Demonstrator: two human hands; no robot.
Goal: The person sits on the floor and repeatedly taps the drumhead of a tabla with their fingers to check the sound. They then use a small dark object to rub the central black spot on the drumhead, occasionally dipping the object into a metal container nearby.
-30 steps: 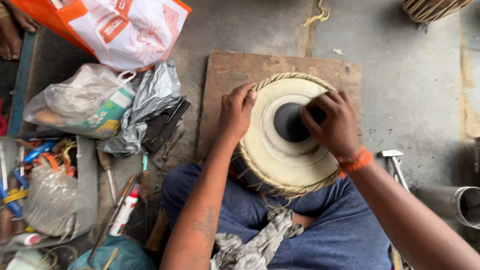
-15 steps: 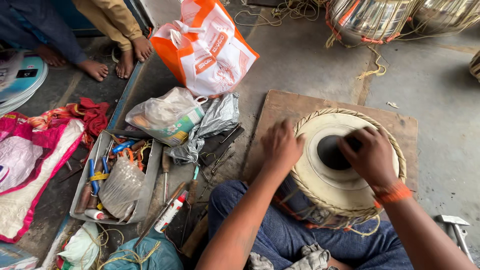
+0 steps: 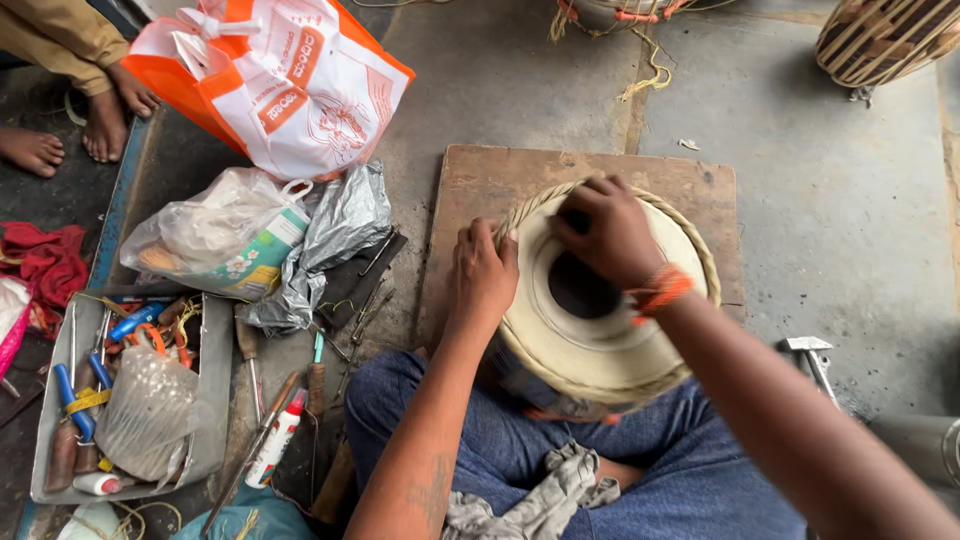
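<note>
A drum [image 3: 600,330] with a pale skin and a black centre patch rests tilted in the person's lap, its far edge over a wooden board [image 3: 480,190] on the concrete floor [image 3: 830,170]. The left hand [image 3: 482,275] lies on the drum's left rim, fingers curled over the braided ring [image 3: 690,230] that runs round the skin, thumb side toward the skin. The right hand [image 3: 605,232] reaches across from the right and presses down on the upper part of the skin, just above the black patch, its fingers bent; an orange thread band [image 3: 660,290] sits at that wrist. Both hands touch the drum and are near each other but apart; neither closes around a loose object. A grey rag [image 3: 540,500] lies on the blue trousers below the drum. To the left of the board are a crumpled silver bag [image 3: 335,240], a clear bag [image 3: 215,235], an orange and white bag [image 3: 290,80], and a metal tray [image 3: 215,380] of hand tools. A hammer [image 3: 810,355] lies on the floor to the right. Another person's bare feet [image 3: 100,115] show at the upper left.
</note>
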